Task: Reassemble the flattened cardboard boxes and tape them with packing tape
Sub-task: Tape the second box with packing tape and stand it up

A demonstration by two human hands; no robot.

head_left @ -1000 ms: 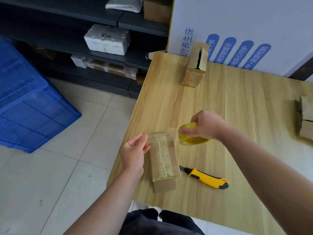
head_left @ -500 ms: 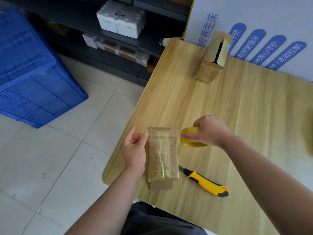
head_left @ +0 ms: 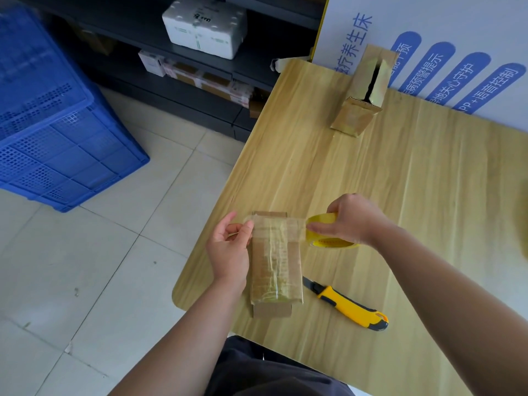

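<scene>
Wood-grain table (head_left: 414,195) fills the right side, with pale floor tiles (head_left: 100,267) to its left. On the tiles stands a blue plastic crate (head_left: 57,124), cut off by the left and top edges. A white board with blue lettering (head_left: 463,30) leans at the table's far edge, and dark shelves (head_left: 217,81) beside it hold a white foam box (head_left: 204,25) and some flat packets too small to read.

At the far side of the table a tall cardboard box (head_left: 361,95) stands against the board, its front seam gaping open in a dark slit.

Near the table's front corner lies the small cardboard box (head_left: 275,270), flat on the table and already covered lengthwise in glossy tape, with a bare flap sticking out at its near end. A strip of clear tape (head_left: 277,227) stretches across its far end. The left hand (head_left: 228,250) pinches the strip's loose end between thumb and fingers, just beside the box's left edge. The right hand (head_left: 354,218) is curled round the yellow tape roll (head_left: 328,235), just off the box's right edge, and hides much of the roll.

A yellow utility knife (head_left: 348,305) lies on the table just right of the box, apart from both hands, its blade tip pointing toward the box.

A brownish blur at the right edge is cut off and cannot be made out.
</scene>
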